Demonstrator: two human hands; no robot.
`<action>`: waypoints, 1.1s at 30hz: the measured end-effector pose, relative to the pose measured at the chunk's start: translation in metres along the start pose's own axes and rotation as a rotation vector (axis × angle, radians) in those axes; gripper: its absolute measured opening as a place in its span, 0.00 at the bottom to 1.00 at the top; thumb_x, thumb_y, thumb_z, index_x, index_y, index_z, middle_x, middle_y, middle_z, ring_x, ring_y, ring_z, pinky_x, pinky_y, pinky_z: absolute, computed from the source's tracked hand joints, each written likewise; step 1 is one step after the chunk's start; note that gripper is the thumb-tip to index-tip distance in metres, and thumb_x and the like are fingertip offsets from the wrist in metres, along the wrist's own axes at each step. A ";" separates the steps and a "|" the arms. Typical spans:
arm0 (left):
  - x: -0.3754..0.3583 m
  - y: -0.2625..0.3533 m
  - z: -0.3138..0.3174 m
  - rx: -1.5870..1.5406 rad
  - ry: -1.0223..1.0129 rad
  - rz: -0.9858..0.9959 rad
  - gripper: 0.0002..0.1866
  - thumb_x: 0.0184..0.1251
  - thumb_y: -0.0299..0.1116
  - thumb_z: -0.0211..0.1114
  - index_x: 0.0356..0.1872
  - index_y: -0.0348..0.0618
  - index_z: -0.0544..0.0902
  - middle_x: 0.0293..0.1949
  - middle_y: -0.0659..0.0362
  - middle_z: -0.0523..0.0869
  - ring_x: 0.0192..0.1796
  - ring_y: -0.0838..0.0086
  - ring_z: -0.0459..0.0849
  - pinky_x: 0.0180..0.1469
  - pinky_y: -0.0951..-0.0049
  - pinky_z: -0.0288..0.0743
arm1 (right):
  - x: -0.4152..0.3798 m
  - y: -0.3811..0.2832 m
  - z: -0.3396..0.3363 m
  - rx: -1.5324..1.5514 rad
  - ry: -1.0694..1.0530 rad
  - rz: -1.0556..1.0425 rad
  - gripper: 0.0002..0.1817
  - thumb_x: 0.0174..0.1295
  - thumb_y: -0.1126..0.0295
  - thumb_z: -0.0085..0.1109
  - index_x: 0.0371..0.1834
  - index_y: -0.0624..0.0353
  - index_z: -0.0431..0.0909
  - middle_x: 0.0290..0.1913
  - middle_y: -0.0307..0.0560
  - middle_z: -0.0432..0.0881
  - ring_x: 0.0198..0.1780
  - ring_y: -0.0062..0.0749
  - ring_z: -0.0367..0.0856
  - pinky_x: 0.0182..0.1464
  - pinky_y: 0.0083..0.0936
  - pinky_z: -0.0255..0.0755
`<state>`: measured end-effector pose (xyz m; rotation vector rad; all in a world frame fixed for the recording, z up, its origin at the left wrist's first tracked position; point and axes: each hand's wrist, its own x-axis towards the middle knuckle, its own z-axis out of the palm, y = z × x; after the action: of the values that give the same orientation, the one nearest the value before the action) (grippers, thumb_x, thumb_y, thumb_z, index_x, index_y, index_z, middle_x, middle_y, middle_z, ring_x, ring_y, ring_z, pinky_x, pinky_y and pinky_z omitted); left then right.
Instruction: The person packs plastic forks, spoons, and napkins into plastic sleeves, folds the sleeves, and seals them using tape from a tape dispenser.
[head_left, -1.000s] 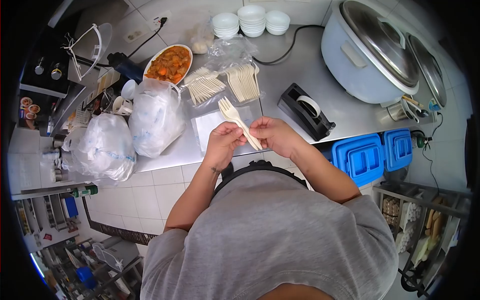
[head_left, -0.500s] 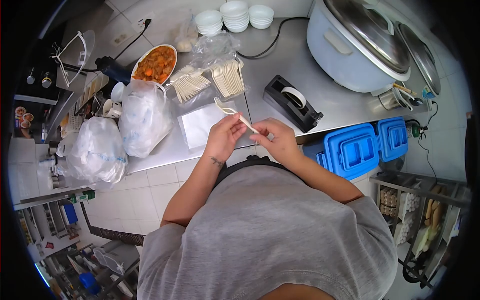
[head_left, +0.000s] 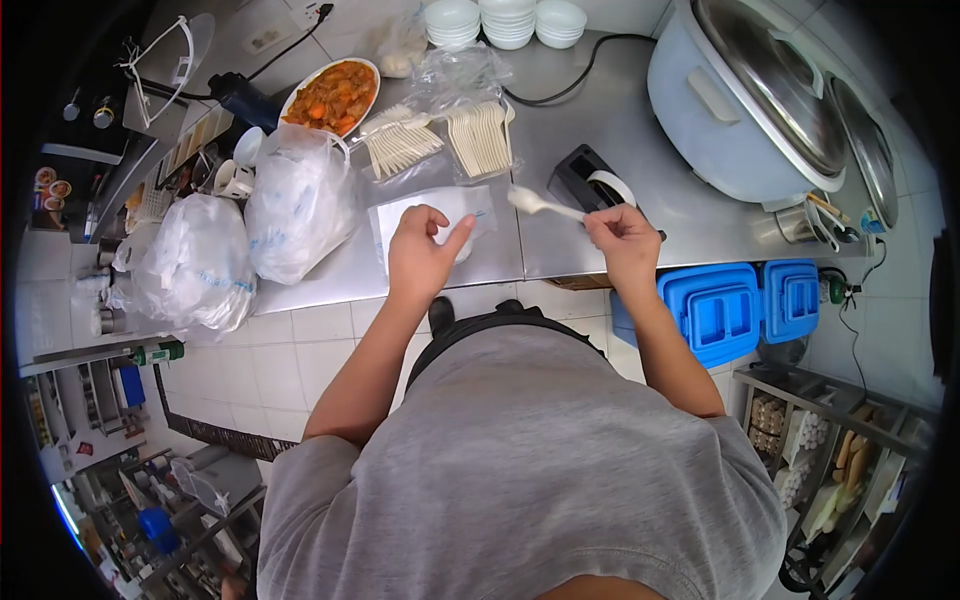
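Observation:
My right hand (head_left: 625, 245) pinches a cream plastic spoon (head_left: 540, 205) by its handle, with the bowl pointing left over the steel counter (head_left: 570, 125). Behind that hand sits a black tape dispenser (head_left: 574, 180), partly covered by it. My left hand (head_left: 420, 258) is open, thumb and fingers apart, above a stack of white, clear-edged plastic sleeves (head_left: 385, 220) near the counter's front edge. Just beyond the sleeves lie two bundles of cream plastic cutlery, a left bundle (head_left: 402, 148) and a right bundle (head_left: 480, 138), both on clear plastic wrapping.
Two filled white plastic bags, one (head_left: 300, 210) behind the other (head_left: 195, 265), stand at left. An oval dish of orange-red stew (head_left: 330, 98) is behind them. White bowls (head_left: 508, 22) line the back; a large lidded cooker (head_left: 740, 110) stands right, above blue lidded bins (head_left: 715, 310).
My hands have moved apart: the right went right with the spoon, the left let go and opened over the sleeves. The view has shifted slightly.

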<state>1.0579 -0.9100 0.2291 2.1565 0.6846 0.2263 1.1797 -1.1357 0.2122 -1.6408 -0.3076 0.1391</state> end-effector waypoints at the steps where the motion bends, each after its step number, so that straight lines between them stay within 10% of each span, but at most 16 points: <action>1: 0.002 -0.005 0.000 0.228 0.102 0.105 0.21 0.61 0.48 0.68 0.35 0.37 0.78 0.36 0.51 0.80 0.40 0.60 0.81 0.42 0.60 0.75 | 0.000 0.009 0.000 0.035 -0.027 0.072 0.03 0.57 0.77 0.66 0.28 0.64 0.80 0.23 0.36 0.80 0.25 0.15 0.75 0.27 0.15 0.69; 8: 0.035 -0.042 0.038 0.402 0.045 0.261 0.12 0.61 0.34 0.63 0.35 0.33 0.77 0.44 0.46 0.78 0.49 0.49 0.76 0.50 0.57 0.73 | 0.012 0.034 0.044 0.242 -0.162 0.344 0.05 0.54 0.78 0.66 0.29 0.65 0.79 0.25 0.42 0.81 0.24 0.20 0.76 0.28 0.16 0.69; 18: 0.034 -0.070 0.063 -0.242 -0.067 0.285 0.11 0.67 0.33 0.56 0.42 0.36 0.77 0.55 0.46 0.78 0.60 0.50 0.74 0.67 0.52 0.58 | 0.015 0.091 0.158 0.375 -0.255 0.615 0.06 0.50 0.79 0.63 0.31 0.67 0.80 0.22 0.45 0.80 0.22 0.28 0.77 0.25 0.23 0.71; 21: 0.030 -0.087 0.036 -0.031 -0.060 0.442 0.14 0.66 0.38 0.60 0.47 0.41 0.77 0.60 0.50 0.75 0.65 0.54 0.70 0.71 0.46 0.47 | 0.013 0.114 0.151 -0.039 -0.441 0.428 0.09 0.50 0.77 0.61 0.36 0.66 0.81 0.23 0.47 0.80 0.20 0.35 0.77 0.25 0.28 0.73; 28: 0.034 -0.158 -0.011 0.421 -0.197 0.434 0.40 0.48 0.55 0.73 0.62 0.48 0.72 0.71 0.53 0.63 0.75 0.59 0.56 0.74 0.43 0.37 | 0.004 0.074 0.116 -0.543 0.039 -0.362 0.10 0.49 0.77 0.60 0.36 0.59 0.83 0.31 0.52 0.84 0.37 0.49 0.81 0.45 0.39 0.74; 31: 0.036 -0.160 -0.010 0.488 -0.235 0.459 0.47 0.43 0.61 0.73 0.66 0.49 0.70 0.72 0.55 0.60 0.76 0.62 0.52 0.74 0.43 0.36 | 0.034 0.115 0.117 -0.581 -0.149 -0.460 0.10 0.50 0.81 0.60 0.36 0.60 0.83 0.29 0.46 0.83 0.35 0.43 0.82 0.44 0.35 0.75; 33: 0.046 -0.166 -0.015 0.521 -0.267 0.477 0.49 0.42 0.64 0.71 0.66 0.49 0.70 0.73 0.56 0.59 0.77 0.64 0.51 0.74 0.43 0.33 | 0.036 0.115 0.101 -0.316 0.050 -0.165 0.08 0.53 0.80 0.61 0.36 0.59 0.83 0.27 0.42 0.83 0.31 0.34 0.81 0.39 0.29 0.74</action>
<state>1.0250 -0.7921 0.1063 2.7662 0.0610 0.0002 1.1996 -1.0362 0.0921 -1.9185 -0.4423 -0.0800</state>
